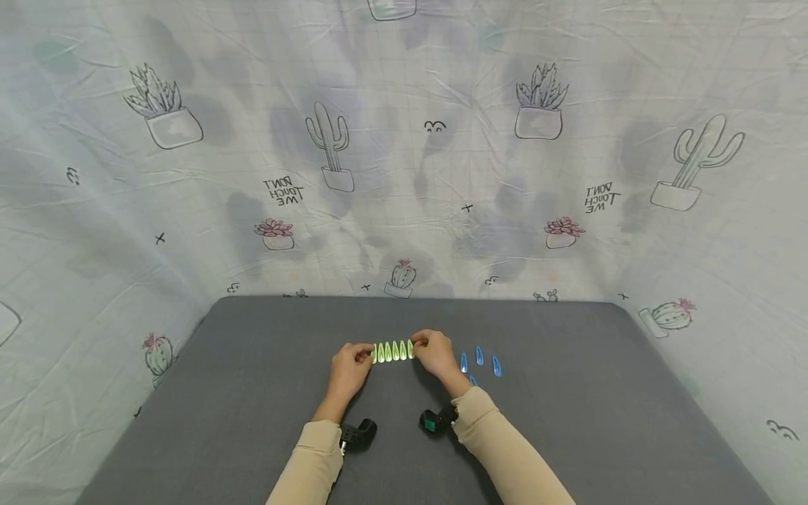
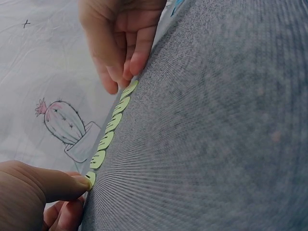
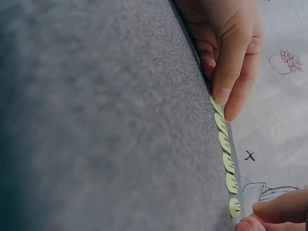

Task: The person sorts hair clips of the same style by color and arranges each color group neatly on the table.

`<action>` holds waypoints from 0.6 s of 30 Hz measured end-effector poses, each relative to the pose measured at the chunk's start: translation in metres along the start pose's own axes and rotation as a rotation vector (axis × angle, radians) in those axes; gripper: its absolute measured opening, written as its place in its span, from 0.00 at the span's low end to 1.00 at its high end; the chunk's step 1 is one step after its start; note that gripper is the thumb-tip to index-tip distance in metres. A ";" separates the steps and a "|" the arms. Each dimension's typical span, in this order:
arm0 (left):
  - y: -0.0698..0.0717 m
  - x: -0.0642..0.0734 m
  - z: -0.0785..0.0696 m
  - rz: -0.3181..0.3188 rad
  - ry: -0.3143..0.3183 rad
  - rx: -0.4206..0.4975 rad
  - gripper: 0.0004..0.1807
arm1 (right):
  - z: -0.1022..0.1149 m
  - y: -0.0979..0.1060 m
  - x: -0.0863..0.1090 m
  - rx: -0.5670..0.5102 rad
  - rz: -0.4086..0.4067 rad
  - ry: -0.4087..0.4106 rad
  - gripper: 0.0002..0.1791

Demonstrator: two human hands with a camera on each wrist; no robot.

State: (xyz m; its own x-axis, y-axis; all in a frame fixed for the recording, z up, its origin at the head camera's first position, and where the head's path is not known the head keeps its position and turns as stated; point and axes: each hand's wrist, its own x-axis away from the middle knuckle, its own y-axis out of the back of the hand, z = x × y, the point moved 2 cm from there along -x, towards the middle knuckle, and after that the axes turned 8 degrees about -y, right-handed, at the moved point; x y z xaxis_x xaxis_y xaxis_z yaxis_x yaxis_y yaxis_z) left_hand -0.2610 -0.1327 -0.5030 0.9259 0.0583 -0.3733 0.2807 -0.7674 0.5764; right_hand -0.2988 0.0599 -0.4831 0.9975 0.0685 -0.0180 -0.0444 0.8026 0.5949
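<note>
Several yellow-green snap hair clips [image 1: 395, 350] lie side by side in a row on the grey tabletop. At the row's left end my left hand [image 1: 350, 366] pinches the outermost clip [image 2: 91, 180] between thumb and finger. My right hand [image 1: 435, 353] is at the right end, thumb and fingertips loosely bent beside the last clip [image 3: 234, 208]. From the right wrist view a small gap shows between those fingertips and the clip. To the right of that hand lie several blue snap hair clips [image 1: 496, 365], one of them partly hidden by the right wrist.
A grey table [image 1: 265, 393] extends around both hands. Behind it hangs a pale curtain [image 1: 404, 161] printed with potted cacti, its sides flanking the table. Black wrist cameras [image 1: 359, 435] are strapped below both hands, beside beige sleeves [image 1: 499, 442].
</note>
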 end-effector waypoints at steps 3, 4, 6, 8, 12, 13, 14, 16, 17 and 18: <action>-0.001 0.000 0.001 -0.002 0.000 0.006 0.09 | -0.001 0.004 0.004 -0.021 0.012 0.004 0.12; -0.001 0.000 0.001 -0.006 -0.001 0.005 0.09 | -0.001 0.005 0.005 -0.029 0.018 0.003 0.12; -0.001 0.000 0.002 -0.012 -0.004 0.007 0.09 | -0.001 0.008 0.007 -0.049 0.029 0.001 0.13; -0.001 0.000 0.003 -0.021 -0.003 0.013 0.09 | -0.002 0.012 0.009 -0.071 0.039 -0.005 0.13; -0.001 0.001 0.003 -0.029 0.001 0.020 0.09 | -0.008 0.022 0.015 -0.104 0.045 0.009 0.15; -0.001 0.001 0.003 -0.032 -0.002 0.020 0.09 | -0.010 0.025 0.016 -0.109 0.043 0.012 0.15; -0.001 0.001 0.002 -0.035 -0.006 0.023 0.09 | -0.011 0.029 0.018 -0.117 0.039 0.015 0.15; -0.001 0.001 0.000 -0.043 -0.021 0.031 0.09 | -0.015 0.037 0.021 -0.127 0.025 0.013 0.16; -0.001 0.001 -0.001 -0.049 -0.030 0.037 0.09 | -0.017 0.041 0.023 -0.130 0.015 0.011 0.16; -0.001 0.001 -0.002 -0.055 -0.040 0.044 0.09 | -0.019 0.045 0.025 -0.135 0.006 0.007 0.16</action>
State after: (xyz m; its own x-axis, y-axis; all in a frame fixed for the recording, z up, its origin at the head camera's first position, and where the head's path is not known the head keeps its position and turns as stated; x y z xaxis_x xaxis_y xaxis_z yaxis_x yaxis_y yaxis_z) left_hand -0.2598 -0.1307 -0.5020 0.8982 0.0762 -0.4329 0.3189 -0.7909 0.5223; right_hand -0.2770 0.1091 -0.4715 0.9968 0.0774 -0.0207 -0.0579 0.8748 0.4811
